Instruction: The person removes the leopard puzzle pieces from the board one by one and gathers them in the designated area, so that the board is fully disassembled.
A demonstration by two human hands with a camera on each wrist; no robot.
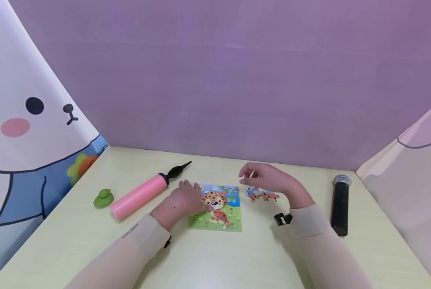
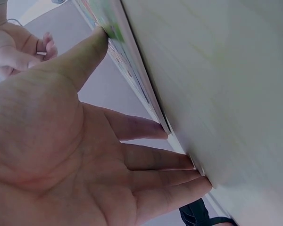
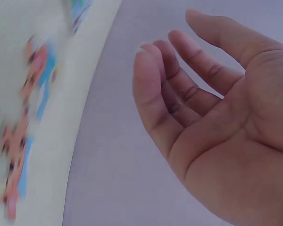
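A square picture board (image 1: 234,214) with a spotted leopard cub lies flat on the table. My left hand (image 1: 187,199) rests at its left side, fingers stretched out. In the left wrist view the thumb (image 2: 92,44) presses on the board's face and the other fingertips (image 2: 205,183) touch down by its edge. Right of the board lie loose puzzle pieces (image 1: 269,196) with spotted orange and blue print. Above them hovers my right hand (image 1: 271,177), its fingers loosely bent and nothing between them. In the right wrist view these pieces (image 3: 20,155) sit off to the left, blurred.
A pink balloon pump (image 1: 139,196) with a black nozzle lies left of the board, beside a small green toy (image 1: 103,198). On the right is a black cylinder with a silver end (image 1: 340,206). A purple backdrop (image 1: 229,92) rises behind the table (image 1: 215,261).
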